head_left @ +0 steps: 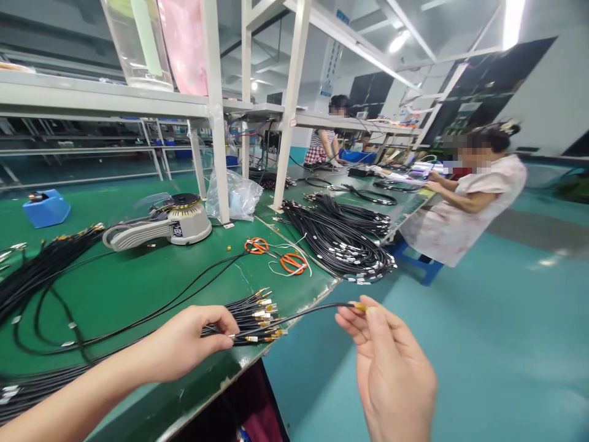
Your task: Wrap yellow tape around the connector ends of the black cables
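Observation:
A black cable (313,310) runs between my two hands, past the table's front edge. My right hand (391,362) pinches its end, where yellow tape is wrapped around it. My left hand (184,341) is closed with thumb and forefinger on the same cable further back. Beneath and beside my left hand lies a bundle of black cables (248,307), their ends tipped with yellow tape and white labels. Behind that bundle rest scissors with orange handles (293,264). The connector inside my right fingers is mostly hidden.
A grey round tape dispenser (191,221) stands on the green table (151,276). More cable bundles lie at left (46,264) and beyond the shelf post (331,233). A blue holder (46,209) sits far left. Two people work further along; one sits on a blue stool (421,264).

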The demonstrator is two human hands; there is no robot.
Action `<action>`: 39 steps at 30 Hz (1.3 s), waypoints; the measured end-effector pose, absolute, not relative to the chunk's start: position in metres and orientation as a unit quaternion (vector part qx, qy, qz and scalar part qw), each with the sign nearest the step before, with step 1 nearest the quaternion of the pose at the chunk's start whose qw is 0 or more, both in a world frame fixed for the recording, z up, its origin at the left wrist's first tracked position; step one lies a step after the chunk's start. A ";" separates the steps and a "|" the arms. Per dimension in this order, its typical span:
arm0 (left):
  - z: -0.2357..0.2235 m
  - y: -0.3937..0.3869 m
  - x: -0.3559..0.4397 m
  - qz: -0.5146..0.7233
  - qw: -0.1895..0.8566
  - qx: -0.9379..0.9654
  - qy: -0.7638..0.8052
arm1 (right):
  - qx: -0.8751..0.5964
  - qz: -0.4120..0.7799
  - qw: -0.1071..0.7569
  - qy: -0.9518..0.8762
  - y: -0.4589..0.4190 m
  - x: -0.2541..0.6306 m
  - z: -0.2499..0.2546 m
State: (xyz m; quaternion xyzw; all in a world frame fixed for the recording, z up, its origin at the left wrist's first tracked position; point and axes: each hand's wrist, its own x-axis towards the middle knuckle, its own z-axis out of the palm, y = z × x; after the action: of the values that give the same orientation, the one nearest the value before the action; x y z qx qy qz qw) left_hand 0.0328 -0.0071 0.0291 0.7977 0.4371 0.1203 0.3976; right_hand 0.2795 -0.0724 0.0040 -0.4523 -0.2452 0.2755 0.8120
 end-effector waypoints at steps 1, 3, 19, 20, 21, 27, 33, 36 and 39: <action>0.032 -0.008 0.042 0.128 0.406 0.797 0.429 | -0.467 0.280 0.796 -0.265 -0.076 0.279 0.004; 0.037 -0.011 0.061 0.146 0.422 0.796 0.409 | -0.504 0.284 0.754 -0.313 -0.083 0.282 0.005; 0.058 -0.041 0.172 0.169 0.577 0.754 0.265 | -0.544 0.374 0.598 -0.455 -0.134 0.323 0.038; 0.055 -0.042 0.171 0.173 0.577 0.750 0.273 | -0.545 0.382 0.603 -0.440 -0.135 0.323 0.035; 0.052 -0.044 0.170 0.169 0.570 0.752 0.285 | -0.546 0.390 0.602 -0.432 -0.135 0.323 0.033; 0.039 -0.055 0.164 0.123 0.481 0.797 0.344 | -0.562 0.420 0.573 -0.422 -0.135 0.321 0.024; 0.035 -0.062 0.166 0.156 0.439 0.803 0.372 | -0.594 0.398 0.553 -0.428 -0.133 0.319 0.025; 0.035 -0.065 0.166 0.163 0.440 0.799 0.375 | -0.591 0.406 0.559 -0.416 -0.134 0.318 0.023; 0.033 -0.067 0.166 0.181 0.459 0.787 0.371 | -0.580 0.418 0.567 -0.409 -0.135 0.317 0.019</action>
State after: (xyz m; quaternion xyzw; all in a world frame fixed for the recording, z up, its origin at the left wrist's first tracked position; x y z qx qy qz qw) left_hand 0.1659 -0.0674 0.0329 0.7870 0.3706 0.1807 0.4589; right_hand 0.3172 -0.1350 0.0187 -0.5796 -0.4088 0.4184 0.5674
